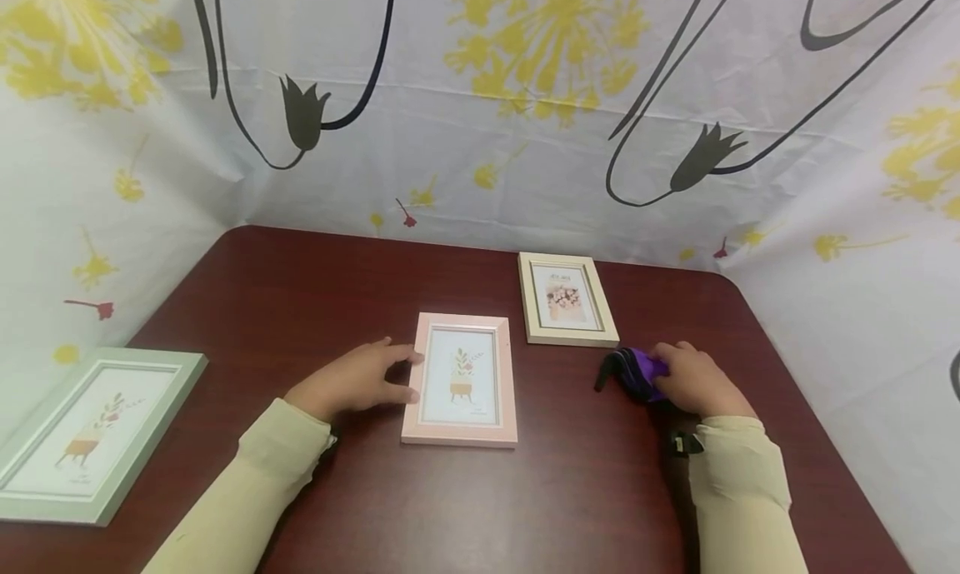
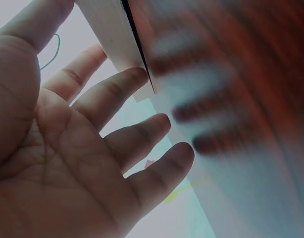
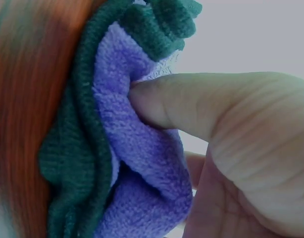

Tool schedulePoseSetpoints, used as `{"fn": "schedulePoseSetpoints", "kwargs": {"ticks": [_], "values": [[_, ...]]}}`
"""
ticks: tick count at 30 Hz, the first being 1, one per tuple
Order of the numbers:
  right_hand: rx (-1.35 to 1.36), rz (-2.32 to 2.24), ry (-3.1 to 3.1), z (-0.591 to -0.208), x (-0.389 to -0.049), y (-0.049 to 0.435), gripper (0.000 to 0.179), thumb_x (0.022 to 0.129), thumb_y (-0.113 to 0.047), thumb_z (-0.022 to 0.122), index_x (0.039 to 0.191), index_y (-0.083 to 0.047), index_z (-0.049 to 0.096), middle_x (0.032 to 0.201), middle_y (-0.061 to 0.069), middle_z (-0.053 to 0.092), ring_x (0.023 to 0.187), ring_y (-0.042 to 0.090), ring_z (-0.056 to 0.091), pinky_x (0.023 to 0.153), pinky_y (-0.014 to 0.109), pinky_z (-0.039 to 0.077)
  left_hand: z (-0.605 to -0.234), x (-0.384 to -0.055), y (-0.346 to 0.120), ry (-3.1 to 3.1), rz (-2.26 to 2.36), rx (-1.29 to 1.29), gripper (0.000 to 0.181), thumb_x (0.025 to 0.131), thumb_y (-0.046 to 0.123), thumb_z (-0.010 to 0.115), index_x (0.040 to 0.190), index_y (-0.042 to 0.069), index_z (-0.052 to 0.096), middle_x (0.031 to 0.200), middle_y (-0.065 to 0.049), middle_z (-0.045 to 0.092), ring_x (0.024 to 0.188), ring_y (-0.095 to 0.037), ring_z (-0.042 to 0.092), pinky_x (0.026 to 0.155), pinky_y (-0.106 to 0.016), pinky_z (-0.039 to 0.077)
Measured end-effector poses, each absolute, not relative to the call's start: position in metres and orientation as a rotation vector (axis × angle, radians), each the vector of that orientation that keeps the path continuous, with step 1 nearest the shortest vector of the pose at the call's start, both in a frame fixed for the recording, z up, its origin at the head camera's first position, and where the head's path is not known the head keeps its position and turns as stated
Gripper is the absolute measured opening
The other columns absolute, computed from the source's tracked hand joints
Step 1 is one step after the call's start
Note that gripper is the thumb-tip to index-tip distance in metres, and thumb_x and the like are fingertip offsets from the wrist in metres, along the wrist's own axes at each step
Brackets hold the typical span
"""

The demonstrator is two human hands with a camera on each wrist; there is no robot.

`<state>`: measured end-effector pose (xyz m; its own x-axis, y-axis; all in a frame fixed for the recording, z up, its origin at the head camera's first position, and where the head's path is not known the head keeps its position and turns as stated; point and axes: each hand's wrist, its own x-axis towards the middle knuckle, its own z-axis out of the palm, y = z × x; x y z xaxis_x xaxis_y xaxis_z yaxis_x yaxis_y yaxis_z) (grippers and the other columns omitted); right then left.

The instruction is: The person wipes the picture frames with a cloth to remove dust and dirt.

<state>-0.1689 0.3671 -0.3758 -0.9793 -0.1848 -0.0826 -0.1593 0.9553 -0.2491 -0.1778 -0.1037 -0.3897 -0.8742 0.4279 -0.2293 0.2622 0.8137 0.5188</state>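
Observation:
A pink photo frame (image 1: pixel 461 437) lies face up near the middle of the dark red table, a potted plant printed on its insert. At its left edge, my left hand (image 1: pixel 356 381) touches the frame with spread fingertips and thumb. The left wrist view shows the fingers (image 2: pixel 120 94) mostly straight beside the frame's side (image 2: pixel 110 34), not wrapped around it. To the right, my right hand (image 1: pixel 693 378) holds a bunched purple cloth (image 1: pixel 643 372) with dark edging, on the table. Up close, the thumb (image 3: pixel 167 101) presses into the fuzzy purple cloth (image 3: pixel 142 148); the other fingers are mostly hidden behind it.
A cream photo frame (image 1: pixel 531 307) lies farther back, just beyond the cloth. Over at the left table edge is a pale green photo frame (image 1: pixel 142 436). White flower-patterned sheeting (image 1: pixel 450 124) surrounds the back and sides of the table (image 1: pixel 585 507).

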Motion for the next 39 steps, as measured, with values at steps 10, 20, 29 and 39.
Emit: {"fn": "schedulePoseSetpoints", "kwargs": {"ticks": [10, 20, 29, 39], "values": [[-0.245, -0.371, 3.004, -0.377, -0.167, 0.367, 0.025, 0.084, -0.006, 0.067, 0.108, -0.001, 0.064, 0.096, 0.023, 0.055, 0.081, 0.043, 0.054, 0.069, 0.057, 0.046, -0.389, -0.181, -0.106, 2.67, 0.676, 0.455, 0.062, 0.083, 0.037, 0.08, 0.138, 0.018, 0.06, 0.146, -0.014, 0.051, 0.143, -0.042, 0.029, 0.109, -0.061, 0.032], [-0.233, -0.39, 3.006, -0.38, -0.166, 0.363, 0.025, 0.083, -0.006, 0.066, 0.108, -0.001, 0.065, 0.097, 0.023, 0.056, 0.083, 0.045, 0.053, 0.071, 0.059, 0.045, -0.392, -0.208, -0.127, 2.664, 0.641, 0.419, 0.063, 0.086, 0.036, 0.078, 0.143, 0.019, 0.056, 0.148, -0.02, 0.047, 0.142, -0.044, 0.029, 0.109, -0.062, 0.031], [-0.205, -0.38, 2.998, -0.378, -0.166, 0.366, 0.025, 0.085, -0.006, 0.065, 0.109, -0.001, 0.064, 0.099, 0.023, 0.055, 0.085, 0.046, 0.053, 0.072, 0.058, 0.045, -0.386, -0.263, -0.12, 2.64, 0.523, 0.456, 0.064, 0.087, 0.038, 0.077, 0.145, 0.02, 0.054, 0.145, -0.012, 0.051, 0.133, -0.031, 0.045, 0.11, -0.054, 0.033], [-0.203, -0.393, 3.004, -0.377, -0.167, 0.366, 0.025, 0.084, -0.007, 0.066, 0.108, -0.002, 0.064, 0.099, 0.023, 0.054, 0.086, 0.046, 0.052, 0.071, 0.058, 0.045, -0.371, -0.302, -0.115, 2.668, 0.408, 0.486, 0.062, 0.094, 0.032, 0.069, 0.149, 0.014, 0.047, 0.148, -0.016, 0.048, 0.134, -0.032, 0.043, 0.112, -0.051, 0.032]]}}
